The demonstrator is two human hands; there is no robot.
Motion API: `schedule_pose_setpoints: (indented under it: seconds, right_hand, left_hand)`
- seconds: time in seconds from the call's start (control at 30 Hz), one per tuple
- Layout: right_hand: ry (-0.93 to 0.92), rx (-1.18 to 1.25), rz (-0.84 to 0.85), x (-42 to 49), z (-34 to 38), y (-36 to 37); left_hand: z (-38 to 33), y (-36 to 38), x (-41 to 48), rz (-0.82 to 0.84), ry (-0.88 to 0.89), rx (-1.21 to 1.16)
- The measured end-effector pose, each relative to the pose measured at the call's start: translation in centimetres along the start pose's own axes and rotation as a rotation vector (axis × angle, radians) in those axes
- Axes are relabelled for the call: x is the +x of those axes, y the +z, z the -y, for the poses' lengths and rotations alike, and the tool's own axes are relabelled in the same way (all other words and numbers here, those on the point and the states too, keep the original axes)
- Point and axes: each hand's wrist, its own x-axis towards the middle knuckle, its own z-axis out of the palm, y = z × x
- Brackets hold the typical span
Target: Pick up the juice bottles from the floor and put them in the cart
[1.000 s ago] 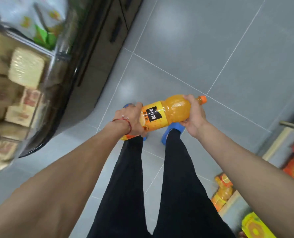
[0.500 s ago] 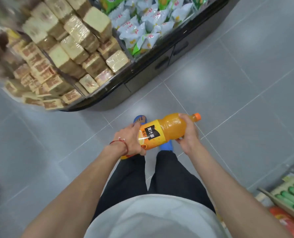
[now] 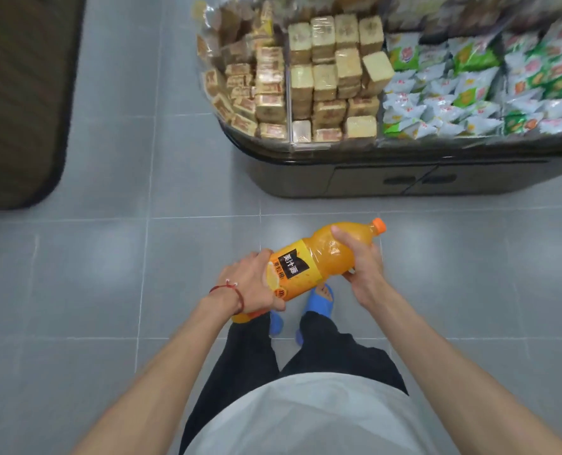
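I hold one orange juice bottle (image 3: 309, 261) with a yellow and black label, lying almost level in front of my waist, its orange cap pointing up and right. My left hand (image 3: 253, 284), with a red string on the wrist, grips the bottom end. My right hand (image 3: 360, 261) grips the upper body just below the neck. No cart shows in the head view.
A display bin (image 3: 404, 172) of wrapped cakes and green and white snack packets stands ahead on the right. A dark mat (image 3: 17, 103) lies at the far left. Grey tiled floor (image 3: 109, 274) runs between them. My blue sandals are below the bottle.
My view has swung round: the display bin moved from the upper left to straight ahead on the right. Both hands keep the same hold on the bottle.
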Motion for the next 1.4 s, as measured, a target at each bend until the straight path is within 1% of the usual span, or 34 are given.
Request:
schedule_pose_setpoints:
  seconds: [0.1,0.2,0.3,0.4,0.63,0.8,1.1,1.27,1.4]
  right_hand:
    - [-0.059,-0.079,0.087,-2.4,-1.0,3.8]
    - [-0.082,-0.13,0.135,-5.1,-2.9,8.0]
    - [-0.093,-0.183,0.186,-7.7,-5.6,12.7]
    - [-0.113,-0.258,0.279,-10.5,-8.9,17.9]
    - [-0.106,-0.416,0.516,-17.0,-18.0,28.8]
    - [-0.096,-0.534,0.628,-21.3,-23.4,36.4]
    - [-0.056,-0.775,0.82,-26.0,-31.9,50.7]
    - [-0.027,-0.845,0.868,-28.0,-36.6,60.9]
    - [-0.007,-0.905,0.905,-29.5,-39.8,68.8]
  left_hand:
    - [3.4,0.0,-3.6,-0.092,-0.062,-0.064]
    - [7.2,0.2,-7.8,-0.163,-0.113,-0.108]
    - [11.5,0.7,-12.4,-0.243,-0.173,-0.146]
    - [16.2,1.5,-17.3,-0.328,-0.262,-0.207]
    - [26.9,3.5,-28.4,-0.424,-0.451,-0.284]
    - [32.6,5.4,-34.8,-0.508,-0.617,-0.355]
    - [42.8,6.7,-41.0,-0.622,-0.917,-0.498]
    - [51.1,5.0,-43.2,-0.675,-1.012,-0.572]
    - [57.8,3.0,-44.9,-0.677,-1.073,-0.61]
